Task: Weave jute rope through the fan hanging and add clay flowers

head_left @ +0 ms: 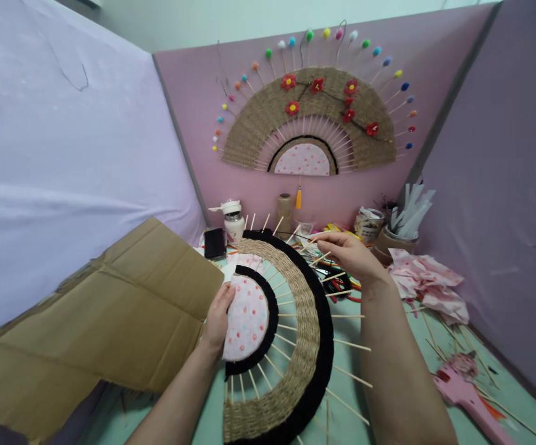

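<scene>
Fan is over the green table, between the forearms. The left hand grips its dotted half-disc at the straight edge; the right hand pinches what looks like black yarn near the sticks. Too hard a pull could bend or snap a stick; a slack pinch might loosen the black rim. Whether the lower edge touches the table I cannot tell; unsupported, it could swing.

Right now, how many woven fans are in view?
2. The flowered fan is on the pink back panel; the black-banded fan is held in the left hand. Any behind the cardboard would be hidden.
</scene>
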`<state>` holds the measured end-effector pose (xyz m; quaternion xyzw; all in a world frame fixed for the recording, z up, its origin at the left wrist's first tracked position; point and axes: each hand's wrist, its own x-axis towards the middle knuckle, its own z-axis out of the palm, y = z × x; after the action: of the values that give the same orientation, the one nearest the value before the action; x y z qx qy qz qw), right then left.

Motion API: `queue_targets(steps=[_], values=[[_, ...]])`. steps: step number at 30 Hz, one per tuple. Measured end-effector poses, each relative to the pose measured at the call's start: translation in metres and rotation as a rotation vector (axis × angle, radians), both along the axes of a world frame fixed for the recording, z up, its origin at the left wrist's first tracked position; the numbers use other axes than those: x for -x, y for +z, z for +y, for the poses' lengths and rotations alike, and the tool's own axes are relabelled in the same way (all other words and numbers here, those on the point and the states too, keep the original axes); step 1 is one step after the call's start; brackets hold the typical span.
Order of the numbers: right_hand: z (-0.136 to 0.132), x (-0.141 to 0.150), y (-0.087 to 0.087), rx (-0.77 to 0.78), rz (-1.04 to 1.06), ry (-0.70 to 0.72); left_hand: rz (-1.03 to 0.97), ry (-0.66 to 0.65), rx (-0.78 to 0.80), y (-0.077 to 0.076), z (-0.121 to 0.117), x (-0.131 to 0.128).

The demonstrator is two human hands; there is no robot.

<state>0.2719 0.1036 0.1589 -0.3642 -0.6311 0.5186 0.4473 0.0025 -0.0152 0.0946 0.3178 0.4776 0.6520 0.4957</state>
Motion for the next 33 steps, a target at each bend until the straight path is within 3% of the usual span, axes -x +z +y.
queue_targets(steps=[13, 19, 25, 33], values=[[-0.004, 0.006, 0.000, -0.038, -0.107, 0.173, -0.085, -0.013, -0.025, -0.009, 0.001, 0.001], [-0.008, 0.008, 0.004, -0.013, -0.122, 0.115, -0.184, -0.042, -0.006, -0.005, 0.000, -0.002], [-0.004, 0.004, -0.002, 0.003, -0.102, 0.153, -0.319, -0.086, 0.171, -0.008, 0.001, -0.004], [-0.006, 0.010, 0.003, 0.023, -0.187, 0.143, -0.267, 0.016, 0.140, -0.016, 0.002, -0.008]])
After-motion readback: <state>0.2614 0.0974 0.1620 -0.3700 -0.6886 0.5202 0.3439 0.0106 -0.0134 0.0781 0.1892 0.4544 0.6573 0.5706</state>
